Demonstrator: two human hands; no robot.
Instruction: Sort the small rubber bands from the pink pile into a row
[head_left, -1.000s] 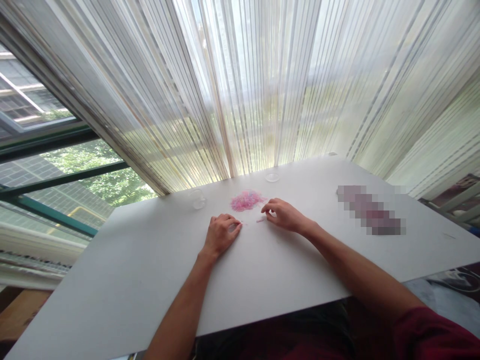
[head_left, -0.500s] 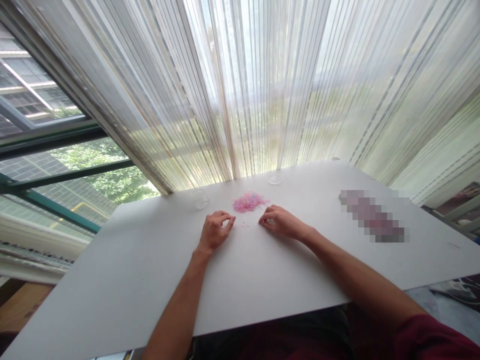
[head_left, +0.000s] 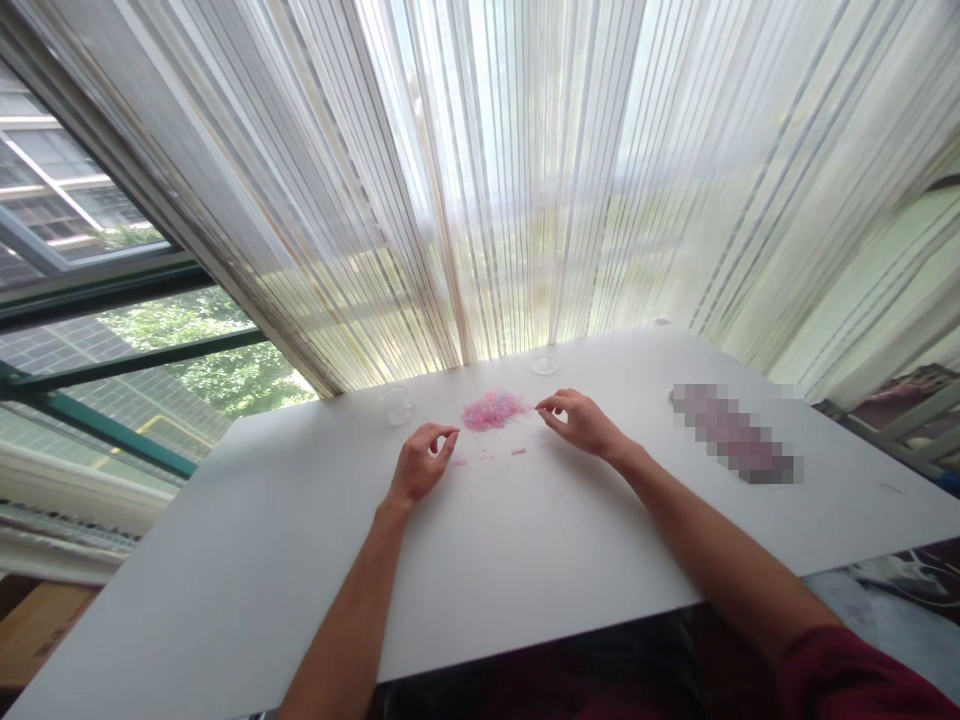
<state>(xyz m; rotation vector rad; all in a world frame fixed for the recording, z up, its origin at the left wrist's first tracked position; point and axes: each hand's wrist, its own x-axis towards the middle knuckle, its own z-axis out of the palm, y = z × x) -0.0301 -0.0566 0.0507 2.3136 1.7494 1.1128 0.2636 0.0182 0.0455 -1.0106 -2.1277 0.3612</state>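
A loose pile of thin pink and bluish strands or small bands (head_left: 493, 410) lies on the white table (head_left: 480, 560). To its left, my left hand (head_left: 424, 462) has thumb and forefinger pinched together; anything in the pinch is too small to make out. At the pile's right edge, my right hand (head_left: 577, 420) also pinches, held a little above the table, with a faint thin bit at its fingertips. In front of the pile are a small pink piece (head_left: 519, 451), some tiny bits (head_left: 486, 455) and another pink piece (head_left: 460, 462) near my left hand.
A clear round container (head_left: 400, 408) stands at the back left, and a clear shallow dish or lid (head_left: 544, 367) at the back. A blurred-out long pinkish object (head_left: 731, 432) lies on the right. Striped sheer curtains (head_left: 525, 200) hang behind the table.
My right hand has lifted and moved right and away to the pile's edge. The pink piece near where it was now shows on the table. My left hand has shifted slightly left.
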